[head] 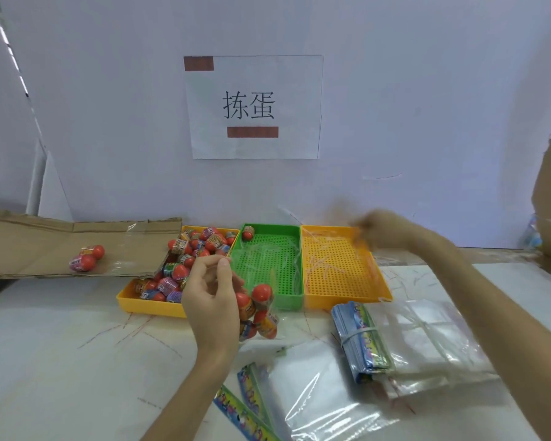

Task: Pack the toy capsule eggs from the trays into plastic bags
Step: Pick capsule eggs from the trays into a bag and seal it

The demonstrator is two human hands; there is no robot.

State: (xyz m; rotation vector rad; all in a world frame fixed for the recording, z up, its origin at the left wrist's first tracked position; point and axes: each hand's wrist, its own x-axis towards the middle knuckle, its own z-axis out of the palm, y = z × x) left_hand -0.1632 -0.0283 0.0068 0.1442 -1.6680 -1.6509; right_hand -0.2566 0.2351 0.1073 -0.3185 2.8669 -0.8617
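My left hand (212, 300) pinches the top of a clear plastic bag (261, 313) that hangs with several red capsule eggs inside, just in front of the green tray (269, 294). One egg (248, 232) lies in that green tray's far left corner. The left yellow tray (147, 305) holds a heap of eggs (198, 249). My right hand (376, 232) is blurred above the far right corner of the right yellow tray (347, 265), fingers bunched; whether it holds anything is unclear. A thin clear film lies across the green and right yellow trays.
Two eggs in a bag (88, 257) lie on flattened cardboard (29, 246) at the left. Stacked clear bags (427, 338) and a banded bundle of printed header cards (363, 338) sit at the right front; loose cards (248, 405) lie near the table edge. A paper sign (253, 106) hangs on the wall.
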